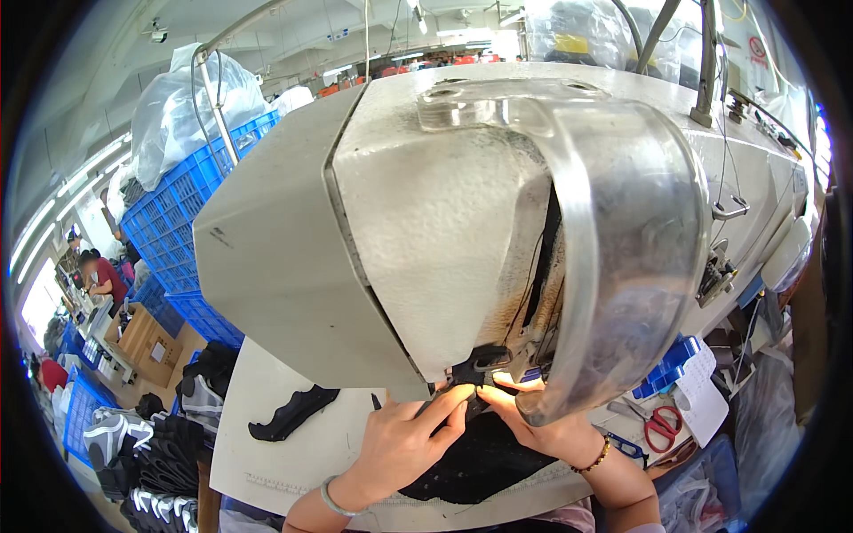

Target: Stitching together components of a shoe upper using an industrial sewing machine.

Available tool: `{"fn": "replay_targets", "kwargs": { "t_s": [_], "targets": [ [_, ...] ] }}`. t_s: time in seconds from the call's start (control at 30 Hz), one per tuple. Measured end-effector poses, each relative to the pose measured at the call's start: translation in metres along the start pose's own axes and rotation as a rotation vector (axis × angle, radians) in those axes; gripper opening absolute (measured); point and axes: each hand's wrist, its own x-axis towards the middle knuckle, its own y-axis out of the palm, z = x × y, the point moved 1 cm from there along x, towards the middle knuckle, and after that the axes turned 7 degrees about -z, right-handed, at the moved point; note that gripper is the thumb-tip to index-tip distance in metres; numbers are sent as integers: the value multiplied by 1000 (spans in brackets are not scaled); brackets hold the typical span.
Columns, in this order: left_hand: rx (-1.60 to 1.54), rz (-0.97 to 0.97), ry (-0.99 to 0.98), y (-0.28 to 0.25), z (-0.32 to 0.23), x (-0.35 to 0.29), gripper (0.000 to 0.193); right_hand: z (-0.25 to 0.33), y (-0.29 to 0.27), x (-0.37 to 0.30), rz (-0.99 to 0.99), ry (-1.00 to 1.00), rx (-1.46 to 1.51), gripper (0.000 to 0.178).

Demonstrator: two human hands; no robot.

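A large industrial sewing machine [435, 204] in pale grey stands right in front of me, with a curved clear plastic guard [622, 240] over its needle side. Close under the machine head, my left hand [400, 440] pinches the edge of a black fabric piece [480, 457] between thumb and fingers. My right hand [553, 433] grips the same piece from the other side, its fingertips close to the left ones and partly behind the guard. The black piece spreads over the table between my wrists. The needle itself cannot be made out behind the dark presser parts [480, 360].
Another black cut piece [293, 413] lies on the white table [258, 449] at left. Red-handled scissors [662, 429], a paper sheet [702, 395] and a blue box [666, 366] are at right. Stacked shoe uppers [164, 444] and blue crates [178, 226] stand left; a co-worker [107, 280] is beyond.
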Motion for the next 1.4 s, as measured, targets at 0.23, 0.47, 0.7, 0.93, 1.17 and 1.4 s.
{"fn": "replay_targets", "kwargs": {
  "t_s": [0.23, 0.47, 0.7, 0.93, 1.17, 1.4],
  "targets": [
    [89, 1, 34, 1, -3, 1, 24, -5, 2, -2, 36, 96, 34, 33],
    [62, -54, 51, 3, -2, 5, 22, 0, -5, 4, -3, 44, -4, 35],
    [19, -22, 21, 4, 1, 1, 23, -2, -5, 1, -2, -88, -194, 33],
    [86, -8, 49, -1, -3, 6, 24, -3, -2, 2, -29, 19, 20, 34],
    [30, -52, 40, 3, 1, 3, 23, -2, -2, 2, -21, 75, 13, 35],
    [-2, -67, 20, 4, -1, 1, 24, -6, 2, -10, 10, 55, -9, 34]
  ]
}}
